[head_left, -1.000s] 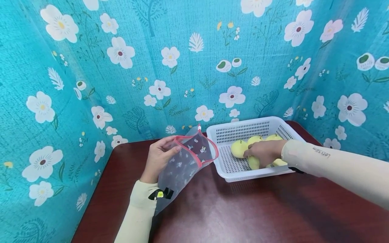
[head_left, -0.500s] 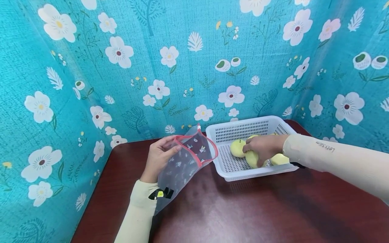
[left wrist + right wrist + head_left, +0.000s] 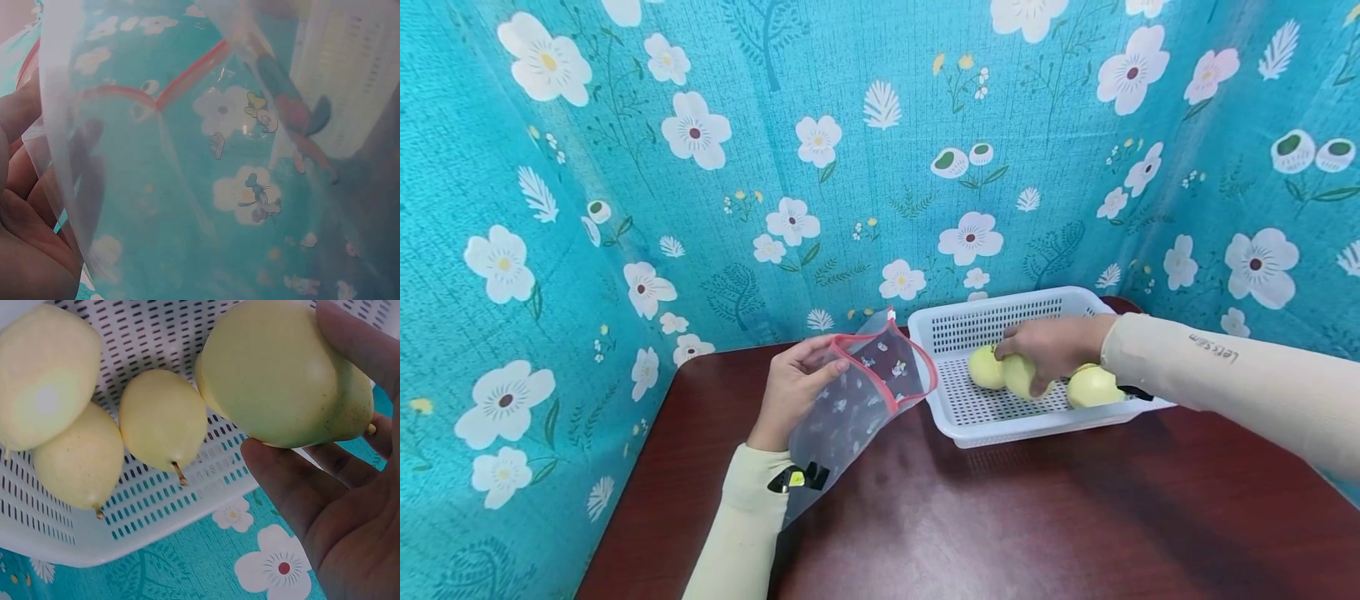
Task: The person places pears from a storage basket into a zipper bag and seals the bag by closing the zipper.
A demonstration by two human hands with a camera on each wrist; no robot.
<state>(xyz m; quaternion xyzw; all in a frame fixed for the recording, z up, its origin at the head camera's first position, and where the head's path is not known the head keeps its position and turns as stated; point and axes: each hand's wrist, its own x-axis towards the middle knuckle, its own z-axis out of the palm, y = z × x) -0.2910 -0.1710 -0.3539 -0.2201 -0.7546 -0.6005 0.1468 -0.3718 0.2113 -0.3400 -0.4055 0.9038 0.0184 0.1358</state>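
My left hand (image 3: 788,390) holds a see-through zip bag (image 3: 842,425) by its red-edged mouth, thumb outside, and the mouth gapes toward the basket. The bag has small cartoon prints and fills most of the left wrist view. My right hand (image 3: 1060,346) is over the white plastic basket (image 3: 1000,433), gripping a yellow-green pear (image 3: 275,375) between thumb and fingers. In the right wrist view this pear's stem points toward the palm. Other pears lie in the basket: one pear (image 3: 985,368) left of the hand, another pear (image 3: 1093,387) below the wrist.
The basket stands at the back right of a dark red-brown table (image 3: 970,517). A blue curtain (image 3: 850,167) with white flowers hangs close behind the table and along its sides.
My right hand has taken hold of a pear, tipped it and raised it slightly within the basket. The hand has shifted a little up. The left hand and bag stay in place.
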